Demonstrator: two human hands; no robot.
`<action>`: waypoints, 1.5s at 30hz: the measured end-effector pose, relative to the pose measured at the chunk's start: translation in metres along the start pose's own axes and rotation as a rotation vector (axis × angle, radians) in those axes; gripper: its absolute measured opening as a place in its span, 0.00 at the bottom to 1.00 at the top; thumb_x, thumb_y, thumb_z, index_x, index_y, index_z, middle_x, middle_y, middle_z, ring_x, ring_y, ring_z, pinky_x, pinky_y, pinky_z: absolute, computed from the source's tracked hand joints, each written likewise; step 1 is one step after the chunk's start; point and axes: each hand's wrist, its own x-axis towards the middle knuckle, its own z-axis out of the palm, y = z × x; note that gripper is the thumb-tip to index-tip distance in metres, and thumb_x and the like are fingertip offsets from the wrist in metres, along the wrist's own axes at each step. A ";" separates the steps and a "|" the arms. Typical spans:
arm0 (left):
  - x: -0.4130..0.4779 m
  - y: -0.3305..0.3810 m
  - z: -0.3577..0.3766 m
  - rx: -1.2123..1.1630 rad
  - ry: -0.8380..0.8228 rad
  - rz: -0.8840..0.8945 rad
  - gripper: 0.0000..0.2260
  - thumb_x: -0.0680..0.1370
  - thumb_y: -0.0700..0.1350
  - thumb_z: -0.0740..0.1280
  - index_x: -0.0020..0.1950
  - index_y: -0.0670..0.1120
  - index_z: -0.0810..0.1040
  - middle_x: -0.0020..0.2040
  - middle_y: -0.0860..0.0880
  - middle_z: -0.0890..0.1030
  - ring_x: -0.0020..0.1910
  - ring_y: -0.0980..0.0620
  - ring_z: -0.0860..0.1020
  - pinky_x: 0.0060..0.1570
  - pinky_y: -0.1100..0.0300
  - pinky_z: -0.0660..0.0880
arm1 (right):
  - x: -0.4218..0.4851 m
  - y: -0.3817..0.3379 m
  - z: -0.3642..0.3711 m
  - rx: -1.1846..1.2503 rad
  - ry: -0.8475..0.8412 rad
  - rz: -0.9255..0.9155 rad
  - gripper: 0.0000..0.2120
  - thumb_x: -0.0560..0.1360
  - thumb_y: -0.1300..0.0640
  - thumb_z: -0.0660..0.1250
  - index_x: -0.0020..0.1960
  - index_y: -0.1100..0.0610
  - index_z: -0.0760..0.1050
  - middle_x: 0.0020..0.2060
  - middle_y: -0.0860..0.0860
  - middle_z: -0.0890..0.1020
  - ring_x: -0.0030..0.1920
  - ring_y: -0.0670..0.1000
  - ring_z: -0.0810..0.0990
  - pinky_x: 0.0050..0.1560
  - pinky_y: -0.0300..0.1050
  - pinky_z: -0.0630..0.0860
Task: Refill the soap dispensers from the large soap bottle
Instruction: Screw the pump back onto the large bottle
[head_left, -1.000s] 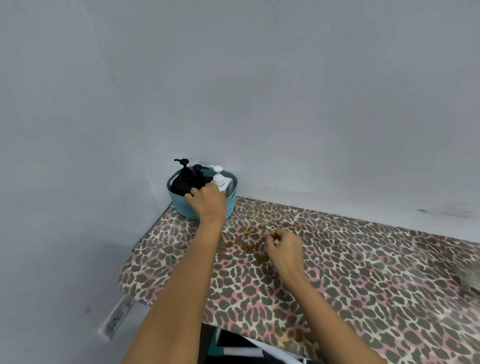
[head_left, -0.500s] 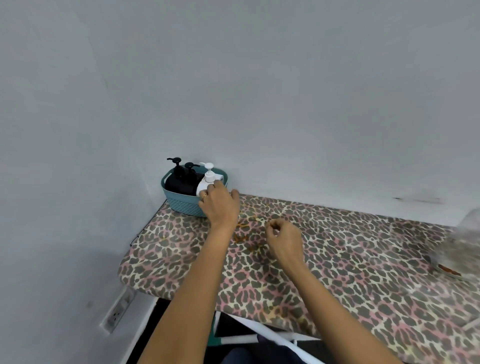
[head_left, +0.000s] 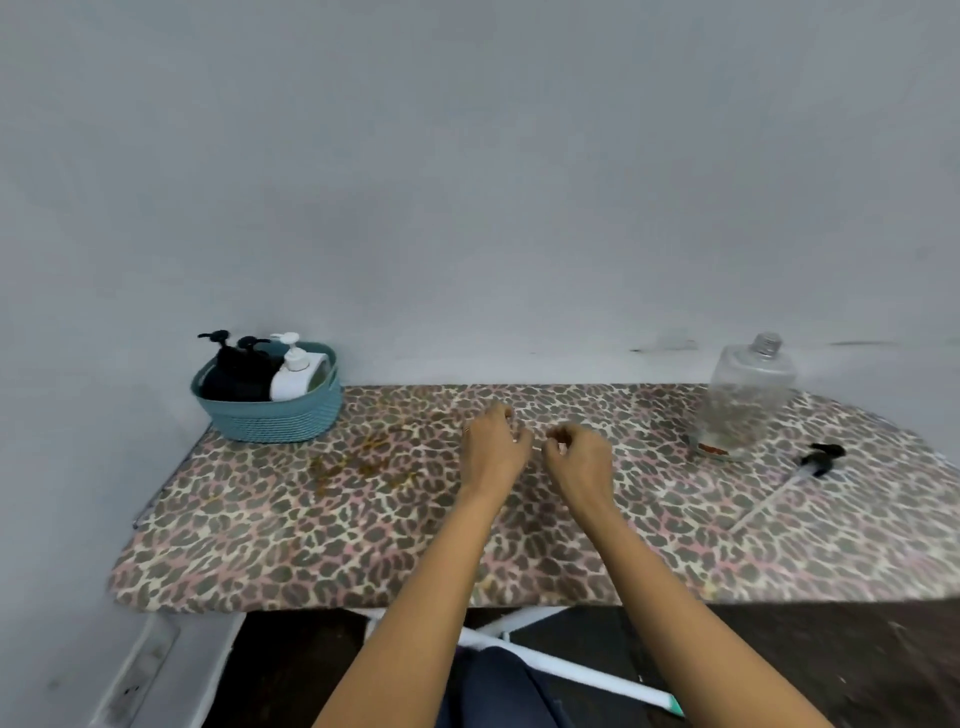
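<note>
A: What sits at the far left?
B: A teal woven basket (head_left: 270, 415), oval with a ribbed weave, on the leopard-print ironing board (head_left: 363, 545). It holds three pump dispensers: two black dispensers (head_left: 236, 379) and one white dispenser (head_left: 293, 376) at their right, all upright with pump heads above the rim.

A: And the board's surface?
B: Soft fabric cover, brown and pink spots, with an orange-brown smear (head_left: 363, 462) just right of the basket.

A: The hands?
B: Both over the middle of the board, side by side, close but not touching. The left hand (head_left: 493, 452) has its fingers curled loosely inward, holding nothing visible. The right hand (head_left: 579, 460) is curled likewise; I cannot tell whether anything is pinched.

A: Farther right?
B: A large clear soap bottle (head_left: 745, 405), rounded plastic, uncapped with a threaded neck, standing near the wall. It looks nearly empty. Beside it lies a black pump head (head_left: 821, 460) with its clear tube, flat on the cover.
</note>
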 end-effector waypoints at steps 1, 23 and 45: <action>-0.001 0.006 0.008 -0.012 -0.017 0.014 0.17 0.76 0.46 0.68 0.62 0.41 0.73 0.54 0.46 0.78 0.53 0.51 0.77 0.48 0.65 0.70 | 0.002 0.008 -0.008 -0.002 0.017 0.016 0.11 0.76 0.59 0.63 0.55 0.61 0.80 0.50 0.53 0.84 0.48 0.51 0.82 0.50 0.44 0.78; 0.037 0.126 0.154 -0.280 -0.316 0.148 0.38 0.70 0.52 0.74 0.73 0.44 0.58 0.71 0.43 0.65 0.68 0.45 0.67 0.63 0.55 0.67 | 0.090 0.185 -0.182 -0.126 0.497 0.435 0.11 0.76 0.59 0.63 0.56 0.64 0.76 0.51 0.61 0.80 0.48 0.61 0.78 0.44 0.49 0.74; 0.070 0.167 0.181 -0.401 -0.437 0.149 0.27 0.68 0.45 0.76 0.60 0.42 0.66 0.57 0.48 0.72 0.52 0.51 0.73 0.46 0.62 0.69 | 0.116 0.221 -0.183 -0.152 0.257 0.541 0.07 0.72 0.67 0.65 0.49 0.61 0.72 0.48 0.59 0.79 0.41 0.57 0.77 0.38 0.48 0.73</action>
